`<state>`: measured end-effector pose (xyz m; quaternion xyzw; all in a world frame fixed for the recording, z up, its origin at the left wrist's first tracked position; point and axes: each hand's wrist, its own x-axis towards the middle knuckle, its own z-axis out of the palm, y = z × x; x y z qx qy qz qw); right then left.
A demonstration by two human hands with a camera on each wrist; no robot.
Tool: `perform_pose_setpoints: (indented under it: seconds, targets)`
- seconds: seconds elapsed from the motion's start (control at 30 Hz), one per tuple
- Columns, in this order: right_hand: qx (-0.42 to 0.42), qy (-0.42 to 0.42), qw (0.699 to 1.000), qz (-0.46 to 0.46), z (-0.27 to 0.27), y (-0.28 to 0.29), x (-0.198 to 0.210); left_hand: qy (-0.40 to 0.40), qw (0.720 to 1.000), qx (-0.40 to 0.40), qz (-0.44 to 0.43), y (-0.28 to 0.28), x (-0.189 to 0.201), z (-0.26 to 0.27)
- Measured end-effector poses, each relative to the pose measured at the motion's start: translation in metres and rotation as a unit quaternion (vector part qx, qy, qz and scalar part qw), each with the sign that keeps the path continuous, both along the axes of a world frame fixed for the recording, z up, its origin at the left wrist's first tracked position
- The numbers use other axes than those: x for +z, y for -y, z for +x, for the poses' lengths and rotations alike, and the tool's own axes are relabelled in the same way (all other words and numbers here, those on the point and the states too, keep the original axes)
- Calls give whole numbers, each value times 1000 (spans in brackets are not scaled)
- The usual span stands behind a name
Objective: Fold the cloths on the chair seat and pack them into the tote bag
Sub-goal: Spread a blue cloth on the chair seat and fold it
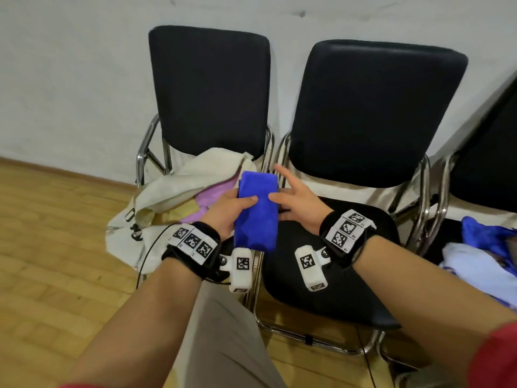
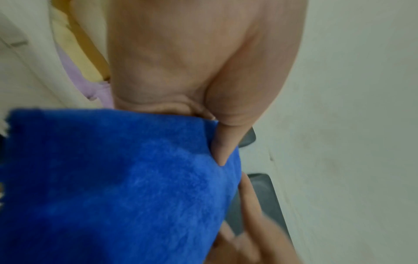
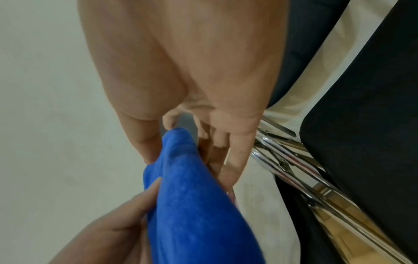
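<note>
A folded blue cloth [image 1: 257, 214] [image 2: 113, 178] [image 3: 192, 205] is held in the air between two chairs. My left hand [image 1: 240, 204] [image 2: 181, 62] grips its left edge, thumb on top and fingers underneath. My right hand [image 1: 282, 198] [image 3: 192, 62] pinches its right edge with the thumb on top and fingers below, the index finger sticking out straight. The cream tote bag [image 1: 167, 191] [image 2: 22, 71] lies open on the left chair, with a pink cloth [image 1: 215, 191] and a yellow cloth [image 1: 187, 208] inside. The black chair seat [image 1: 335, 275] under my right hand is bare.
A third chair at the far right holds a pile of loose cloths [image 1: 481, 264], white and blue. Chrome chair frames [image 1: 265, 152] [image 3: 294, 160] run between the seats. A white wall stands behind and wooden floor [image 1: 56, 247] lies to the left.
</note>
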<state>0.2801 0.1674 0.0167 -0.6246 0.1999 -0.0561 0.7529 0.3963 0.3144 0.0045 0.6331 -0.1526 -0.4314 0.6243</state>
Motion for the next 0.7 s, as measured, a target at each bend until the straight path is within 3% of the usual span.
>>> perform_pose_setpoints:
  seconds: [0.17, 0.4, 0.57, 0.7]
  targets:
    - [76, 9, 996, 41, 22, -17, -26, -68, 997, 20, 4, -11, -8, 30]
    - [103, -40, 994, 6, 64, -31, -46, -111, 992, 53, 11, -25, -36, 67]
    - [29, -54, 998, -18, 99, -39, -60, -131, 988, 83, 24, -25, -53, 92]
    - [-40, -68, 997, 1, 117, -32, -70, -89, 983, 146, 61, -25, -54, 121]
